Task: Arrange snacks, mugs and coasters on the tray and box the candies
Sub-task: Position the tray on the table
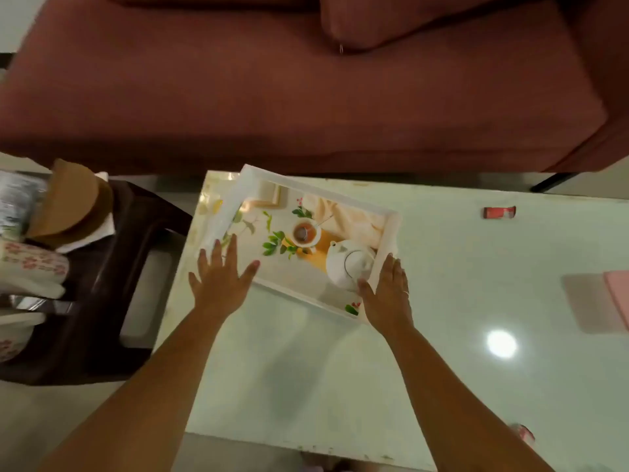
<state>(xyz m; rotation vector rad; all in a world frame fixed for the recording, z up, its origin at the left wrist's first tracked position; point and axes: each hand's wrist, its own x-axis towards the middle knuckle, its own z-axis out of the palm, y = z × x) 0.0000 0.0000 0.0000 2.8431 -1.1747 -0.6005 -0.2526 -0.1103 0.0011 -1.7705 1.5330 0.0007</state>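
Tray (218, 212) sits skewed on pale bench (442, 284), near its far left corner; printed teapot-and-cup picture on tray floor, nothing loaded. Left hand (221, 284) flat on tray's near left corner, fingers (232, 248) spread apart, not clamped. Right hand (388, 294) against tray's near right rim, fingers straight and loosely together, thumb inside the rim. Red candy (499, 212) on bench well right of right fingers. Brown coasters (68, 206) and floral mugs (34, 264) on dark stool (112, 301), left of left fingers.

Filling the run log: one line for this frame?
stage: placing tray | tray: on table, nothing loaded | left hand: open, on near-left corner | right hand: open, on right rim | red candy: loose, unboxed
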